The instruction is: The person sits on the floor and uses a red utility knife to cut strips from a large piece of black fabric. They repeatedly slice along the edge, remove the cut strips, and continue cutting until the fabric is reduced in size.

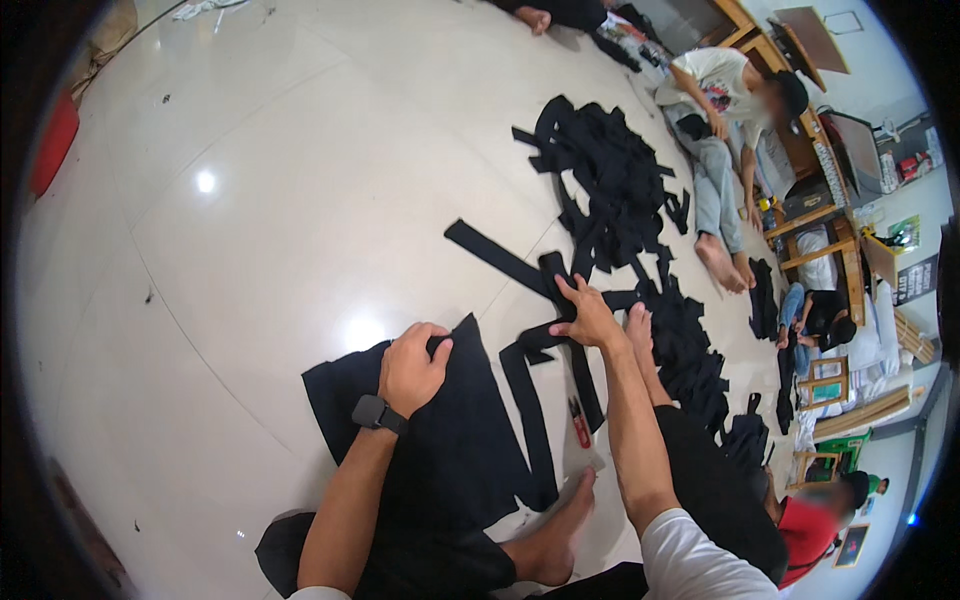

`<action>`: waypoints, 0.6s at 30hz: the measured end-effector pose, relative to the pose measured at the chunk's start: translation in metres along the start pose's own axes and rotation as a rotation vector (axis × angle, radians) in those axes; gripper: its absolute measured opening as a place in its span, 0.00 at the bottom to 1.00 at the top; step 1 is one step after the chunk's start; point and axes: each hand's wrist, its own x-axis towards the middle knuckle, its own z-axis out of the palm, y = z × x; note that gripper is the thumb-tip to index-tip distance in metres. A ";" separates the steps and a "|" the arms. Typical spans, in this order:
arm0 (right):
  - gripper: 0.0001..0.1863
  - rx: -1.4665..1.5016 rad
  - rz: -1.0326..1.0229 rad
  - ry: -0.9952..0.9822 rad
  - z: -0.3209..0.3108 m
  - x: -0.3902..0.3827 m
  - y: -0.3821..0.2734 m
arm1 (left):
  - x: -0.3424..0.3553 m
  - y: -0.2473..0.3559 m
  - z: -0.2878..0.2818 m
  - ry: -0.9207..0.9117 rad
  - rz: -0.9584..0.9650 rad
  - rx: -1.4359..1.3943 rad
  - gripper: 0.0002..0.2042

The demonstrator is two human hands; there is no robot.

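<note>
A wide piece of black cloth (470, 420) spreads over my lap and the floor at the lower middle. My left hand (413, 368), with a dark watch on its wrist, has its fingers curled over the far edge of this cloth and grips it. To its right, my right hand (592, 316) lies over crossed black fabric strips (500, 255), its thumb and fingers apart and touching them. Part of the strips is hidden under that hand. One long strip bends down beside the cloth. Red-handled thread snips (581, 425) lie between my feet, next to a strip.
A big heap of black strips (610, 170) lies ahead on the glossy tiled floor (250, 180), with more piled along my right leg. Other people sit at the right, one in a white shirt (715, 80), one in red (808, 535). A red object (55, 145) stands far left.
</note>
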 end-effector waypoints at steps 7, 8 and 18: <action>0.19 0.135 0.007 0.187 -0.021 0.031 0.055 | 0.001 -0.004 0.001 0.029 0.066 -0.010 0.10; 0.17 0.137 0.091 0.386 -0.038 0.041 0.058 | 0.001 -0.003 0.000 -0.001 0.027 0.008 0.11; 0.29 0.248 -0.531 0.481 -0.052 0.033 -0.064 | 0.001 0.001 -0.003 -0.020 -0.002 -0.023 0.11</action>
